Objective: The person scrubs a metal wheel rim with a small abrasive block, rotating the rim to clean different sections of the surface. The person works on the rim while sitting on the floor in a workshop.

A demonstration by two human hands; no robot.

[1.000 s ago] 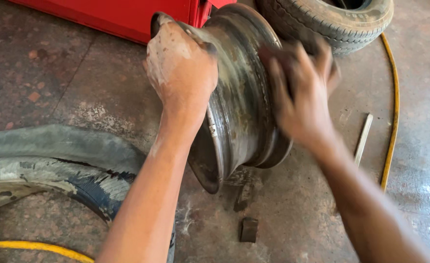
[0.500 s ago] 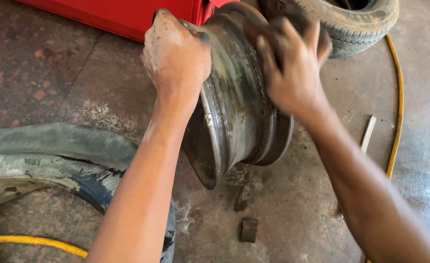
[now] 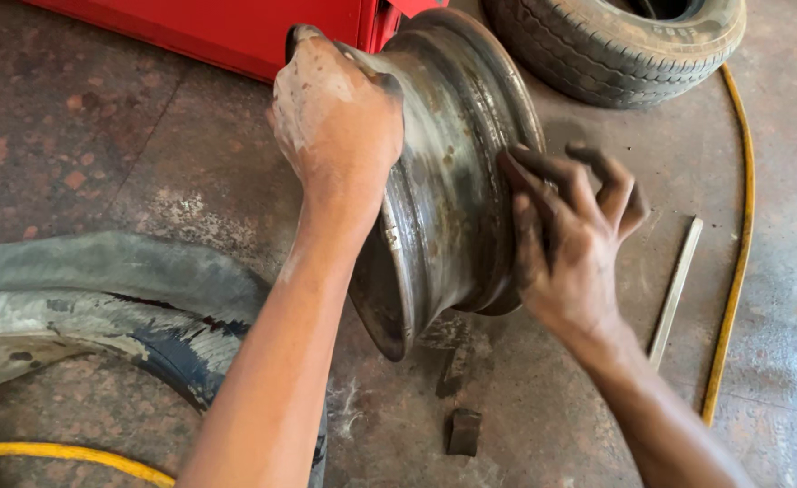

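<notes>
Head view is showing the left hand (image 3: 335, 113) gripping the upright steel wheel rim's (image 3: 444, 199) top edge on the floor. The right hand (image 3: 570, 239) is pressing spread fingers against its far flange. A red cabinet (image 3: 236, 27) and tyre (image 3: 615, 45) are getting cut off above.

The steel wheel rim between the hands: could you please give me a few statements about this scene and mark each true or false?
1. The steel wheel rim stands on edge on the floor. True.
2. The left hand grips the rim's upper edge. True.
3. The right hand holds the flat bar. False: the bar lies on the floor, and the hand rests on the rim.
4. The tyre is mounted on the rim. False: it lies apart, behind.
</notes>
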